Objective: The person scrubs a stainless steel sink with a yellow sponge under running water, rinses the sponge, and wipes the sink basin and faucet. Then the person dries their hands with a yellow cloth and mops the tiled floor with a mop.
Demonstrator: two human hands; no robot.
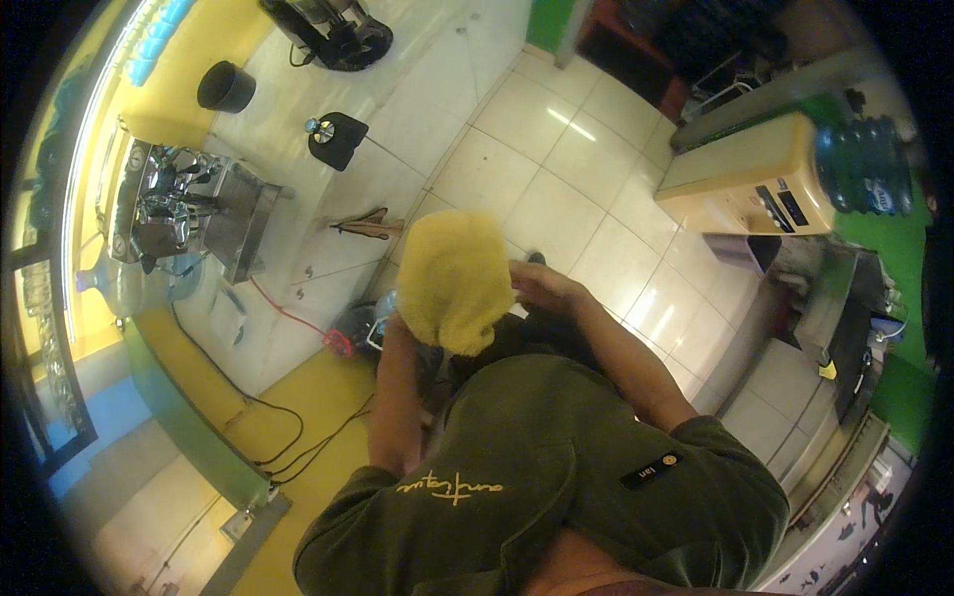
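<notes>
A fuzzy yellow cloth (452, 278) is held up in front of my body, bunched at its lower end. My left hand (399, 330) grips it from the lower left, with most of its fingers hidden by the cloth. On the other side, my right hand (542, 288) is closed at the cloth's right edge, its fingertips partly hidden. Whether anything is inside the cloth does not show.
On the counter at left stand an espresso machine (174, 214), a black cup (227, 87), a tamper on a black mat (338, 141) and a black appliance (338, 35). A brown cloth (368, 226) lies at the counter's edge. A water dispenser (745, 184) stands at right.
</notes>
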